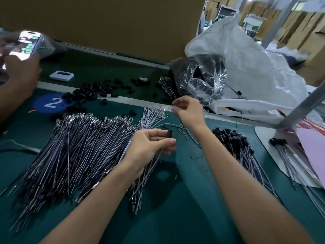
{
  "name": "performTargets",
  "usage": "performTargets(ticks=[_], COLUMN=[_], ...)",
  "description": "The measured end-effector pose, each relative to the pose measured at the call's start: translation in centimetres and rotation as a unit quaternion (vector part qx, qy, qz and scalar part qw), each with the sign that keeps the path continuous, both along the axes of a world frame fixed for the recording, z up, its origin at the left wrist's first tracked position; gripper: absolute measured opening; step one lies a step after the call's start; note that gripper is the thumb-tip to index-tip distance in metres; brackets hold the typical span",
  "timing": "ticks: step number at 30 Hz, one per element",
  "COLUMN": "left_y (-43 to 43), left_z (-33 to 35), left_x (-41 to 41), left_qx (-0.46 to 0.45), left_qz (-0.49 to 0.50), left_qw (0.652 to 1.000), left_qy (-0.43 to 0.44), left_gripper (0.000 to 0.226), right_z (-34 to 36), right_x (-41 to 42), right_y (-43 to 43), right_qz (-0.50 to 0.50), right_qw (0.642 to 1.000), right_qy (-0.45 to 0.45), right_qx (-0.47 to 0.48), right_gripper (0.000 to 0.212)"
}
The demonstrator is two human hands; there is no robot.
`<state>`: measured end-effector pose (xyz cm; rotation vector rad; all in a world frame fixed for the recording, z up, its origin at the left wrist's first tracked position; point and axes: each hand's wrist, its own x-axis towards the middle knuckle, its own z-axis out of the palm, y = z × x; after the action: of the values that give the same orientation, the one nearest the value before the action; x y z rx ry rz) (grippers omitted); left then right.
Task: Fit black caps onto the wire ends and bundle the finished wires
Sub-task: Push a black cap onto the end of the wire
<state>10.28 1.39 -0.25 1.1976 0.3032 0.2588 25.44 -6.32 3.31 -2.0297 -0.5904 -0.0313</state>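
— Green matting (pixel 175 217) is covered by the wire pile (pixel 79 147). What is held?
— A cap (pixel 169 133) is pinched by the left hand (pixel 149 147) at the pile's right edge. Beyond the pile, the right hand (pixel 188 111) is pinched on something unclear.
— Risk?
— If fumbled, the cap could be lost among the pile.

Table: green top (pixel 175 217), pale strip across the back.
Left: big loose pile of wires (pixel 70 152).
Right: capped wires (pixel 237 147), fanned out.
Back: scattered black caps (pixel 91 92), white gadget (pixel 61 75), clear bag (pixel 198 80), white sack (pixel 246 76).
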Motion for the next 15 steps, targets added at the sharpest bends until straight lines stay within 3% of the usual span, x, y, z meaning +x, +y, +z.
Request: performTargets(ticks=[3,9,15], left_y=[-0.2,-0.6,-0.4], left_z=[-0.1,0.2,0.2], left_x=[0.0,-0.3,-0.4], left_qx=[0.009,0.083,0.129], left_qz=[0.001,-0.013,-0.010], left_qw=[1.000,0.995,0.990], left_qy=[-0.014,-0.046,-0.046], left_gripper=[0.013,0.020,0.018], right_z=[-0.6,-2.1,-2.7], right_x=[-4.1,-7.3,-7.9], right_y=[-3.9,-6.2,-6.4], right_qz=[0.075,0.101,0.060], right_qw=[0.991,0.983,0.985], right_qy=[0.027,0.020,-0.120], right_qx=[0.109,0.151,0.113], right_gripper=[0.016,0.019,0.016])
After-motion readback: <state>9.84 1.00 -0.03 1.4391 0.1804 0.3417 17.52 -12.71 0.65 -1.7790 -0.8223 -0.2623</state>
